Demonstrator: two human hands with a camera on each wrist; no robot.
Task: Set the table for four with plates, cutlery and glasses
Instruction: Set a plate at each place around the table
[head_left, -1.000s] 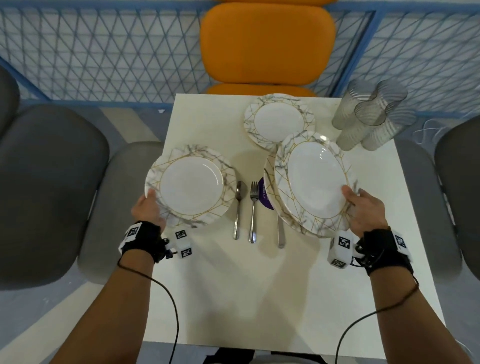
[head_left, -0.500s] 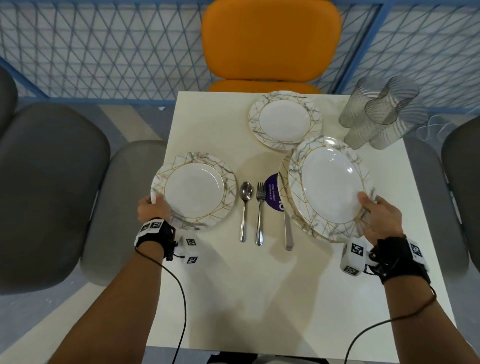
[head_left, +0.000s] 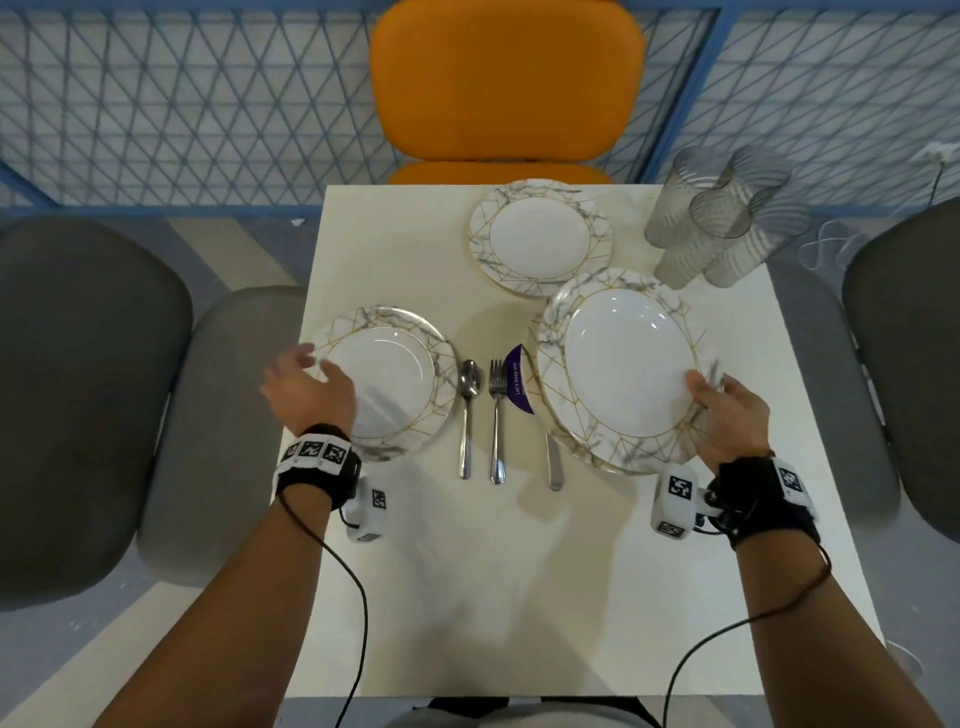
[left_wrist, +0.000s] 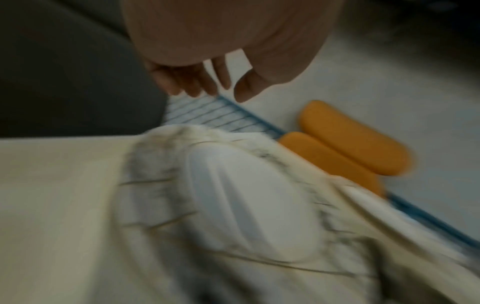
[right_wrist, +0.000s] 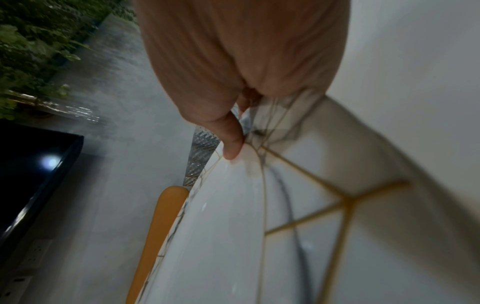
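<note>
Three marble-patterned plates with gold lines show in the head view. The left plate (head_left: 387, 379) lies flat near the table's left edge. My left hand (head_left: 311, 366) hovers over its left rim, fingers relaxed and holding nothing; in the left wrist view my left hand (left_wrist: 200, 82) hangs above the blurred left plate (left_wrist: 246, 195). My right hand (head_left: 714, 387) grips the right rim of a tilted right plate (head_left: 623, 364), and a second rim shows under its left edge. In the right wrist view its thumb (right_wrist: 232, 144) presses on the rim of the right plate (right_wrist: 259, 226). A far plate (head_left: 540, 236) lies at the back.
A spoon (head_left: 467, 410), a fork (head_left: 497, 415) and a knife (head_left: 554, 465), partly under the held plate, lie mid-table beside a purple sticker (head_left: 517, 379). Several glasses (head_left: 722, 218) stand at the back right. An orange chair (head_left: 506, 78) and grey chairs (head_left: 78, 389) surround the table (head_left: 493, 597).
My left hand has lowered the left plate flat onto the table and let go of it. My right hand has kept its grip and shifted the tilted plate slightly to the right.
</note>
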